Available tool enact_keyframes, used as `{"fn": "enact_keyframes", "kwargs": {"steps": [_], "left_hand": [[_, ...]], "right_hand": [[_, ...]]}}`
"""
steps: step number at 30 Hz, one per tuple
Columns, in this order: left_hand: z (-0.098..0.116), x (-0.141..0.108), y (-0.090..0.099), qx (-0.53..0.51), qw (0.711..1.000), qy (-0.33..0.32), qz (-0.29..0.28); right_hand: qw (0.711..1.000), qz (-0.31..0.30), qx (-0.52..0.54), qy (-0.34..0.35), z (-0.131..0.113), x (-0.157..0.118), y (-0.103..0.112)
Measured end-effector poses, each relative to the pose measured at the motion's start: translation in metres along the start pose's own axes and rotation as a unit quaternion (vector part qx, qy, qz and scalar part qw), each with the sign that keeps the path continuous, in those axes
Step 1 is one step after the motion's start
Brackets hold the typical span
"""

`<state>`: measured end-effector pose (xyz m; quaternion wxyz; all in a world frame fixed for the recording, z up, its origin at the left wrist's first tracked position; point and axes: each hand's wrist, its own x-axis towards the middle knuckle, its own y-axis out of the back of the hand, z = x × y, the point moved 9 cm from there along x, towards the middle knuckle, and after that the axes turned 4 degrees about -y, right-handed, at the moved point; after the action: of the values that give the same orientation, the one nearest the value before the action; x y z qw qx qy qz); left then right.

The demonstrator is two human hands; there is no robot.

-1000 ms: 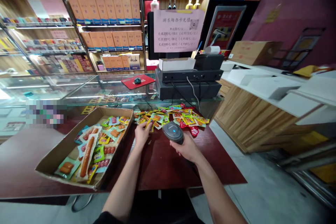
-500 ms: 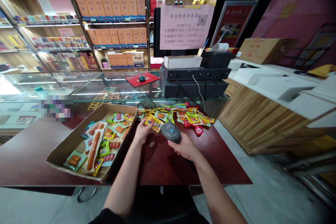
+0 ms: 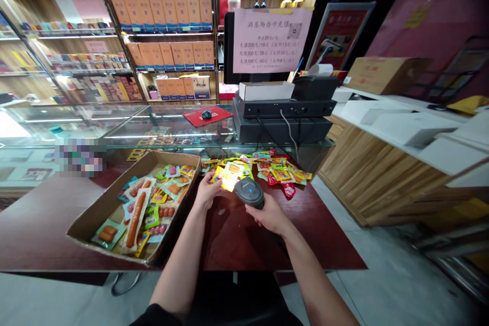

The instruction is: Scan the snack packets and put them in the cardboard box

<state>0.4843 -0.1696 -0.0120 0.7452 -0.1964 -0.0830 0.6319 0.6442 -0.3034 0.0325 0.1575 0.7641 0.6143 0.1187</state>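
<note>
My left hand (image 3: pixel 208 189) pinches a small yellow snack packet (image 3: pixel 226 180) above the dark red table (image 3: pixel 244 244). Bright light from the scanner falls across the packet's face. Wrapped round the handle of a dark grey barcode scanner (image 3: pixel 249 191) is my right hand (image 3: pixel 272 213); the scanner's head points at the packet, and a small blue light glows on its top. Behind both hands lies a loose pile of snack packets (image 3: pixel 282 173), yellow, green and red. Left of my left arm, an open cardboard box (image 3: pixel 82 237) holds several sausage packets, with one long sausage (image 3: pixel 136 219) on top.
A glass display counter (image 3: pixel 164 125) borders the table's far side, with a red mouse pad (image 3: pixel 196 118) on it. A monitor bearing a pink sign (image 3: pixel 271 41) stands behind a black cash drawer (image 3: pixel 282 127). White boxes (image 3: pixel 414 121) sit on the wooden cabinet at right.
Bright scanner light now falls on the yellow packet, which was unlit before. Both hands, the packet and the scanner have stayed in nearly the same place.
</note>
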Motion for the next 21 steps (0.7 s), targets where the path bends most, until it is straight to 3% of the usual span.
{"fn": "enact_keyframes", "kwargs": {"steps": [11,15,18,21], "left_hand": [[0.008,-0.002,-0.001,-0.026,1.0,-0.004,-0.006],[0.04,-0.001,0.019,-0.111,0.991,-0.031,0.067],[0.077,-0.004,0.049,-0.22,0.96,-0.086,0.15],[0.103,-0.009,0.074,-0.268,0.935,-0.135,0.191]], "right_hand": [[1.0,0.005,-0.007,-0.003,-0.001,0.001,0.002],[1.0,-0.006,-0.011,0.0,-0.005,0.004,-0.003],[1.0,-0.026,-0.005,0.003,-0.009,0.007,-0.012],[0.999,-0.044,0.002,-0.003,-0.013,0.008,-0.021]]}}
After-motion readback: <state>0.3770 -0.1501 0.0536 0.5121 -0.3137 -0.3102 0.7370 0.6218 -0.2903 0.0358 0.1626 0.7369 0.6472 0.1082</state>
